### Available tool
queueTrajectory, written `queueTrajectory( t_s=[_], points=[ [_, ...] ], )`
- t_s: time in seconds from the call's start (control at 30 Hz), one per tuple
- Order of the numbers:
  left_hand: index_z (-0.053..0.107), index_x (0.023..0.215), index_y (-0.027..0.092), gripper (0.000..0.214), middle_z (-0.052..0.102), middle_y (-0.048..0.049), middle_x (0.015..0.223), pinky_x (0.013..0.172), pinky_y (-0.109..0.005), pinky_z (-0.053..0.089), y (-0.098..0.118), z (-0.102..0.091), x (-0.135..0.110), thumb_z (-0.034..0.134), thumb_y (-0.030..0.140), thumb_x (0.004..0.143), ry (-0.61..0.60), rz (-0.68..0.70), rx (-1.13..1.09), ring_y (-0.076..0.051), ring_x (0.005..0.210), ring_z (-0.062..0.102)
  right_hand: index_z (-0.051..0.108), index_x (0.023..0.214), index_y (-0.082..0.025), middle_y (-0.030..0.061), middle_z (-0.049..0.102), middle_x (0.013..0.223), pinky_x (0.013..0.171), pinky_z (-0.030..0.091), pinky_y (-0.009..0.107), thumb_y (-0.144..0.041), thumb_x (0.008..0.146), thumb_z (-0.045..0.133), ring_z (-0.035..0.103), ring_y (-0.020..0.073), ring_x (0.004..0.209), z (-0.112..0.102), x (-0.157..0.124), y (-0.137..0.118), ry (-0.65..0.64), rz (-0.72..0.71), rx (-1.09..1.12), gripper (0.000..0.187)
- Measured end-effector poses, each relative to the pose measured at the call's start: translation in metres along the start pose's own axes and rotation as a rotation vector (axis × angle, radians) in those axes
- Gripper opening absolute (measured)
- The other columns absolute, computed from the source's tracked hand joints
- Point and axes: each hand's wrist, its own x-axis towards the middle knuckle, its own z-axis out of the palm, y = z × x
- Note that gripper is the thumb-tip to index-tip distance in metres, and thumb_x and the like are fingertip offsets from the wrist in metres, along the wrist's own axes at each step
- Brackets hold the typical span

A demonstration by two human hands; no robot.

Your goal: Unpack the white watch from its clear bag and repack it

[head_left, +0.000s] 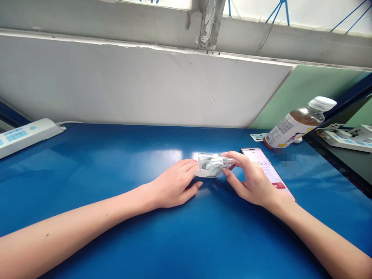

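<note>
A small clear plastic bag with a white round item and what looks like a thin white cord inside sits low over the blue table between my hands. My right hand grips the bag's right end, index finger above and thumb on the near side. At its left end is my left hand, with fingers stretched toward the bag and their tips partly hidden behind it. The left thumb points right, apart from the bag and close to the tabletop.
Beside my right hand lies a lit phone. Behind it a bottle of brown drink with a white cap stands near a small card. Power strips rest at the left and far right. A pale wall borders the blue table.
</note>
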Motion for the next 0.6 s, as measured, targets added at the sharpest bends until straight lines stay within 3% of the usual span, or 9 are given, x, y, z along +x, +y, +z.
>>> queueTrajectory(
  t_s=[0.6],
  points=[
    [0.056,0.118,0.019,0.023,0.066,-0.0136,0.119,0.105,-0.050,0.046,0.0005,-0.0001,0.0000,0.049,0.022,0.096,0.005,0.000,-0.004,-0.030,0.119,0.059,0.043,0.134,-0.023,0.0054,0.072,0.091,0.066,0.059,0.033,-0.021,0.094,0.055,0.072,0.0202,0.071,-0.0007,-0.0009,0.0000,-0.005,0.016,0.000,0.042]
  ],
)
